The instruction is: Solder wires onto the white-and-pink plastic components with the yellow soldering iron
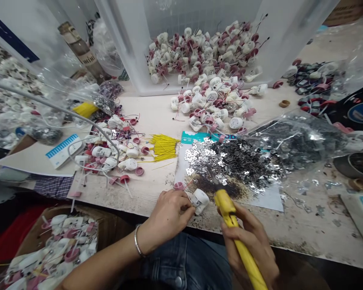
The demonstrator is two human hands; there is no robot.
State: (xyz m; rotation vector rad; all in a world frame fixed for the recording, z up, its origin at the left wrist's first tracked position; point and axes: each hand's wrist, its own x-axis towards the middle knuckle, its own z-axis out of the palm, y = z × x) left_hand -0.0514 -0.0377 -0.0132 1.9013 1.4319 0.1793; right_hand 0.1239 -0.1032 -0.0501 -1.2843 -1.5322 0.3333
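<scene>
My left hand pinches a small white plastic housing with thin wires, at the table's front edge. A pink ring lies just beyond its fingers. My right hand is wrapped round a yellow electric screwdriver. The tool's thin metal tip points forward over a pile of tiny dark and brown pieces, which look like screws. Beyond it are silver metal plates and a heap of small black parts. Whether the tip touches the pile I cannot tell.
Yellow wires lie left of the metal plates. White and pink assemblies fill a clear bin, spill in front of it, and form another heap at left. A cardboard box of parts stands below left. A plastic bag lies at right.
</scene>
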